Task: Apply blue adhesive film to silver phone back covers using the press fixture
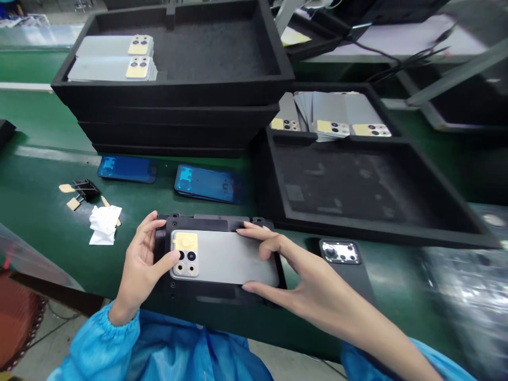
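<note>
A grey phone back cover (234,257) lies face up in a black fixture (222,225), its camera block at the left end with yellow tape on it. My left hand (138,264) is closed round the fixture's left end, with its thumb resting on the camera block. My right hand (293,270) spans the cover's right half: the thumb is at the near edge and the fingers are at the far edge, one bent over the surface. The undersides of both grips are hidden. Just right of my right hand lies a dark panel with a camera block (340,252).
Stacked black foam trays (174,95) stand at the back, the top one holding grey covers (107,67). Another black tray (357,180) with covers stands at right. Blue-filmed panels (206,182), a binder clip (85,189) and crumpled tissue (103,225) lie on the green table (47,211).
</note>
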{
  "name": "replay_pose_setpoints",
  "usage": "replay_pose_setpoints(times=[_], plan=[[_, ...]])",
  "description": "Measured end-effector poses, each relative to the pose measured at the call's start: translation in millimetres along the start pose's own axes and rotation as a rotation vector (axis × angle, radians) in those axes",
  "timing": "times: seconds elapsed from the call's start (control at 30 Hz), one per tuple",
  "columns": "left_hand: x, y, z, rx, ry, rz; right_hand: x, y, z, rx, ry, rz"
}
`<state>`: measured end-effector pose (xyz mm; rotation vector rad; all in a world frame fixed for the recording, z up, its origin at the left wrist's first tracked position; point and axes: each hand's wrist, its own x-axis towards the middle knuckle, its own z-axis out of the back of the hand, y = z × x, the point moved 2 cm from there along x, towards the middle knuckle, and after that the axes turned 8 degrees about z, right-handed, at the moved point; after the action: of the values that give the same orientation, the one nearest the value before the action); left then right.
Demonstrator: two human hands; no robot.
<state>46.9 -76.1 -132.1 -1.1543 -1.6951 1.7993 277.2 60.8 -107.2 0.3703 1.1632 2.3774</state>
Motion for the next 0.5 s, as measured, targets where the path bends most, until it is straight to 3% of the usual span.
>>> replay_pose_setpoints(times=[0.5], plan=[[1.8, -1.4, 0.1, 0.030, 0.012, -0.012, 0.5, 1.5, 0.9, -0.040, 0.027, -0.020]])
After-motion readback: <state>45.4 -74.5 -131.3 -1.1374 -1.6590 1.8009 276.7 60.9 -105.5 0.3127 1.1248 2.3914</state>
